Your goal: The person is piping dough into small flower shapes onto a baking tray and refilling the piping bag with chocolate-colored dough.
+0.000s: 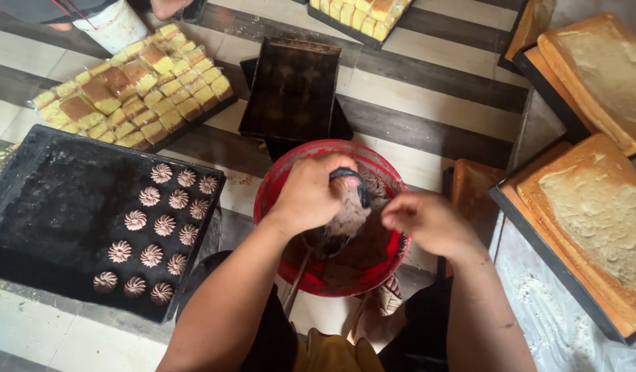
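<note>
While the left hand [309, 195] curls its fingers [331, 165] tightly around the twisted top of a brown, batter-filled piping bag [347, 215], the right hand [428, 222] hovers just beside it with fingers [395, 219] loosely bunched together; whether they pinch anything I cannot tell. That bag hangs over a round red plastic bowl [276, 186] holding dark chocolate batter [366, 255], and the bowl rests on the striped grey and white floor [428, 103] between the person's knees. A thin handle [297, 282] leans out of the bowl toward the body. To the left lies a black rectangular baking tray [49, 207] carrying rows of piped brown rosettes [159, 227]. Beyond it sits a tray of yellow cake cubes wrapped in clear film [135, 86], and an empty dark baking tin [294, 86] lies straight ahead. Large golden sponge sheets [593, 207] lie on the right. Handling the bag well seems to call for keeping the twist shut in the fist and holding the bag over the bowl so drips fall inside.
</note>
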